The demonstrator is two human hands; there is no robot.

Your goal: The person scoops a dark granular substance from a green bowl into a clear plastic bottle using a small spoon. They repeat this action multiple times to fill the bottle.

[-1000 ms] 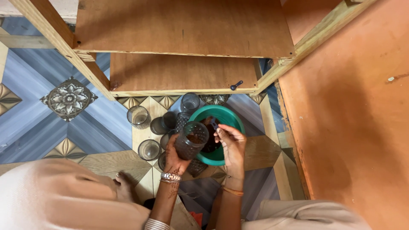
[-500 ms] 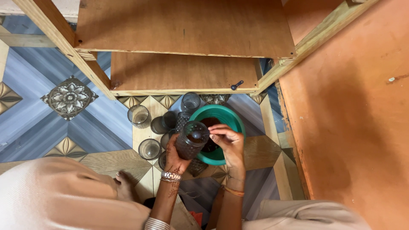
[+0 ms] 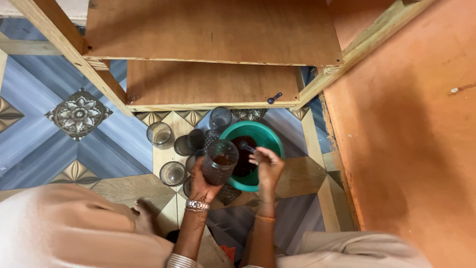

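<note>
Orange-brown wall (image 3: 411, 129) fills the right side of the view. Wooden shelf unit (image 3: 213, 34) spans the top, two plywood boards one above the other in a pale timber frame; a small dark knob (image 3: 274, 98) sits at the front edge of the lower board. Patterned floor tiles (image 3: 74, 114), blue, tan and floral, cover the left and centre. A light-coloured garment lies across the lower left corner.

Green plastic bowl (image 3: 270, 139) rests on the floor just in front of the shelf, holding a dark reddish-brown mass. Several empty clear glasses (image 3: 160, 134) stand on the tiles to the left of the bowl, one behind it near the shelf edge; some touch each other, exact count unclear.

Left hand (image 3: 204, 181), bracelet at the wrist, is wrapped from below around a textured glass jar (image 3: 220, 162). Jar is held up off the floor, mouth tilted slightly toward the camera, at the left rim of the bowl. A little brown material lies at the jar bottom. Grip is closed and firm about the lower jar wall.

Right hand (image 3: 267, 166) is over the bowl, just right of the jar, not touching it. Thumb and fingers pinch the handle of a small spoon (image 3: 245, 147), whose bowl end points left and up over the dark mass. Spoon is beside the jar mouth, outside it.
</note>
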